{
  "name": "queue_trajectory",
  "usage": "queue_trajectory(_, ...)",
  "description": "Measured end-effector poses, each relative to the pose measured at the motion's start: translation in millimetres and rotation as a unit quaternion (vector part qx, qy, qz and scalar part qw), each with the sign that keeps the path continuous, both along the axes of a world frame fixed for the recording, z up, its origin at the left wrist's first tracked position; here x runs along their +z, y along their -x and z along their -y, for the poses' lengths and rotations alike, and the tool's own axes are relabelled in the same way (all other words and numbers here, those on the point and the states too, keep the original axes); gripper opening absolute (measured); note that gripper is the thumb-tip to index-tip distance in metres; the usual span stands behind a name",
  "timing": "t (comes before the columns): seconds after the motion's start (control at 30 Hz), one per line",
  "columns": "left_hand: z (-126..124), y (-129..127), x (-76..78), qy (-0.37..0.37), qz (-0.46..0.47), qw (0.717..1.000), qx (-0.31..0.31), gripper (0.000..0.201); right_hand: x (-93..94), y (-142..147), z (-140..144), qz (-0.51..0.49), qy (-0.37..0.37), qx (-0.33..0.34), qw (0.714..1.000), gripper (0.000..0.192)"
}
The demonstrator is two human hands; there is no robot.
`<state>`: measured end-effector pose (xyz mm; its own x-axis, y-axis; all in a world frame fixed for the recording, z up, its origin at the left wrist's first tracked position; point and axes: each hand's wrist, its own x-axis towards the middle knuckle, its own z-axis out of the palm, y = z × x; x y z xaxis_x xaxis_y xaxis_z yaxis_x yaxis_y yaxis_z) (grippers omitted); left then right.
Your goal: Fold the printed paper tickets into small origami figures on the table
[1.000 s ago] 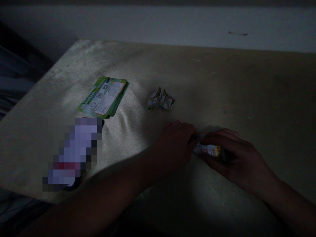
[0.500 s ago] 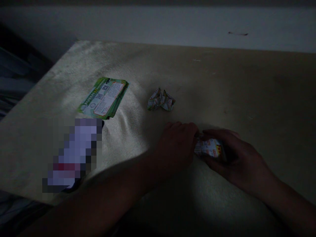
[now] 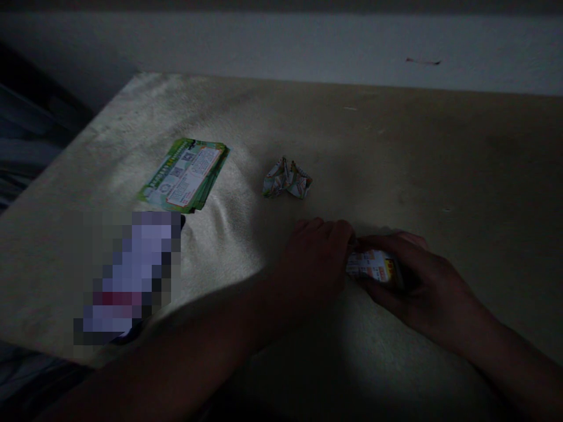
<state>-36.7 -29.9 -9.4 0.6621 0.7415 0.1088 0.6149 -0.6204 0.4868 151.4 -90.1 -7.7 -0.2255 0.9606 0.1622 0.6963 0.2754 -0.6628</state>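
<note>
Both hands meet over a small folded piece of printed paper near the front middle of the table, which is covered in a pale, slightly napped cloth that wrinkles softly in places. The left hand is curled, its fingertips pinching the paper's left edge. The right hand cups the paper from the right and from above, thumb and fingers closed around it, so only a narrow strip of the sheet shows between the two hands: glossy white with red and yellow print, creased into a compact, blocky shape. It lies low against the cloth; whether it touches the cloth cannot be told in the dim light.

Just beyond the hands, apart from them, sits a finished folded paper figure, angular and crumpled-looking, with several upright points, made of the same kind of printed sheet. Farther left lies a flat, slightly fanned stack of green-bordered leaflets, rectangular, with white panels of print. Near the stack's front corner rests a pixelated, elongated object, its nature unreadable. A pale wall runs behind the table.
</note>
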Motion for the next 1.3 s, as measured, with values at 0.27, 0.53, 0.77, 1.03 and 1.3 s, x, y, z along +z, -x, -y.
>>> queue_trajectory(0.27, 4.0, -2.2, 0.0, -0.021, -0.023, 0.999, 0.007, 0.013, 4.9, 1.5, -3.2, 0.015, -0.033, 0.038, 0.999, 0.024)
queue_trajectory(0.53, 3.9, -2.9, -0.3, -0.019, -0.023, 1.0, 0.002, 0.011, 6.4, 1.7, -0.6, 0.048, -0.067, 0.052, 0.995, 0.023)
queue_trajectory(0.77, -1.2, 1.4, -1.1, 0.0, 0.013, 1.0, -0.004, 0.011, 7.9, 0.8, 0.6, 0.085, -0.064, 0.062, 0.992, 0.033)
queue_trajectory(1.03, -4.1, 11.5, 8.9, -0.016, -0.008, 0.998, -0.06, 0.017, 5.7, -0.2, 1.1, 0.088, -0.061, 0.062, 0.992, 0.039)
queue_trajectory(1.3, 1.8, 17.2, 9.3, -0.075, -0.043, 0.994, -0.064, 0.024, 7.8, 0.7, 3.1, 0.085, -0.053, 0.056, 0.993, 0.043)
